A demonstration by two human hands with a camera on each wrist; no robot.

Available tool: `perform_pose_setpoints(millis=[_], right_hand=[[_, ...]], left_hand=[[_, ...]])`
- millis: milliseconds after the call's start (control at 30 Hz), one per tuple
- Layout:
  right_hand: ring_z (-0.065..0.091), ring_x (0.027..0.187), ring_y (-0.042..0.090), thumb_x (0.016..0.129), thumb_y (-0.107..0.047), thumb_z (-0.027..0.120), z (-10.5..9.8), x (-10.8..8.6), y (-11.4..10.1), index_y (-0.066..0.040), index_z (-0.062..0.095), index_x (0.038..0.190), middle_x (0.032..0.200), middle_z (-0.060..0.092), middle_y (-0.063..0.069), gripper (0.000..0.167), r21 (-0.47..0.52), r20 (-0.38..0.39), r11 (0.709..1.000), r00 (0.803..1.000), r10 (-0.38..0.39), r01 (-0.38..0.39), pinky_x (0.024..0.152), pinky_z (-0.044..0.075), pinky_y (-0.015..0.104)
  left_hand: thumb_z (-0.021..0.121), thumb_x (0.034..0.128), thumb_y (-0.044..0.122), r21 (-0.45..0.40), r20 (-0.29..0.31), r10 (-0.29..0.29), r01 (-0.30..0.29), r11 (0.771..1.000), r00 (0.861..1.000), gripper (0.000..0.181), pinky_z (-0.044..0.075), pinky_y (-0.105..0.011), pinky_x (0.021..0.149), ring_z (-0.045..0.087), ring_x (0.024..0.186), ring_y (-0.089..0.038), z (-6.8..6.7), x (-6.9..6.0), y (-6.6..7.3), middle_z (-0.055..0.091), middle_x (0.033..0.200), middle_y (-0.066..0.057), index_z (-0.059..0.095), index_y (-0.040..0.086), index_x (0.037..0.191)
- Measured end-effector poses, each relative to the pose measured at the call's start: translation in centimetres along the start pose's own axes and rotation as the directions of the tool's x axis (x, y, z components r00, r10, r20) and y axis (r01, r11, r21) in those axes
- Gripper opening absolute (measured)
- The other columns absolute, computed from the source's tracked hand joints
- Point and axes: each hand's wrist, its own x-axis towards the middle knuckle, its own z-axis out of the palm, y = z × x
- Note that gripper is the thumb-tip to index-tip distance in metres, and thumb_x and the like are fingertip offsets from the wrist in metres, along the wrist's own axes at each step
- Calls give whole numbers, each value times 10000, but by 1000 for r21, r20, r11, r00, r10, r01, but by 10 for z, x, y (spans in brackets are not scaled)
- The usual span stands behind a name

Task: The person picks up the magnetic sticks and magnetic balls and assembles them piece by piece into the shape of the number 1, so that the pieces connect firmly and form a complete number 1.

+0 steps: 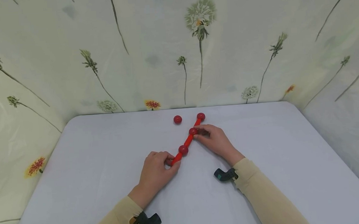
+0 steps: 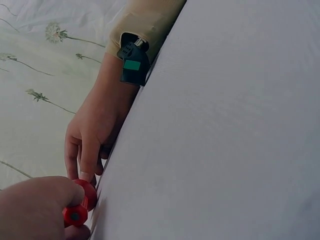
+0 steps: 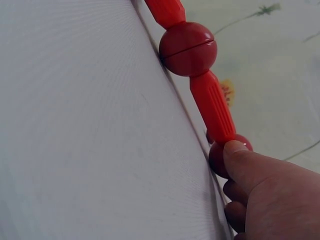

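Red balls and red ridged rods are joined in a slanting chain on the table. At its near end, my left hand [image 1: 156, 170] pinches a red rod [image 1: 176, 159] between thumb and fingers; the left wrist view shows the open end of that rod [image 2: 75, 216]. Beyond it comes a ball [image 1: 183, 150], then another rod [image 1: 188, 140]. My right hand [image 1: 215, 140] grips the middle ball [image 1: 193, 131], its thumb lying over the ball [image 3: 218, 159] in the right wrist view. A further rod [image 1: 197, 122] leads to the far ball [image 1: 201, 116].
A loose red ball [image 1: 177, 119] lies left of the chain's far end, near the table's back edge. The white table [image 1: 107, 136] meets a flower-printed cloth [image 1: 159, 76] behind. Dark wrist devices [image 1: 223, 175] stick out from both sleeves.
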Motion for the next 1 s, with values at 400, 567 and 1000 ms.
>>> perform_pose_setpoints(millis=[400, 567, 1000], right_hand=[[592, 930, 110, 899, -447, 707, 0, -10, 1, -260, 665, 1258, 1046, 644, -83, 407, 48, -65, 999, 998, -20, 23, 803, 518, 354], [584, 901, 89, 902, -433, 709, 2, -19, -5, -293, 670, 1252, 1008, 631, -115, 379, 50, -55, 998, 998, -34, 37, 788, 522, 330], [594, 893, 38, 905, -384, 723, 24, -42, -32, -294, 673, 1223, 1008, 639, -176, 335, 74, 13, 983, 986, -168, 166, 793, 526, 293]], left_hand=[[766, 829, 428, -34, 40, -57, 58, 998, 998, 275, 445, -271, 658, 495, 833, -99, -6, 0, 4, 636, 792, 112, 728, 190, 962], [775, 820, 440, -25, 39, -60, 61, 998, 997, 296, 448, -270, 662, 496, 844, -101, -5, 0, 5, 633, 797, 114, 725, 189, 968], [786, 812, 418, -20, -4, -11, 11, 1000, 1000, 280, 440, -289, 671, 505, 829, -111, -5, -1, 5, 646, 786, 103, 726, 186, 957]])
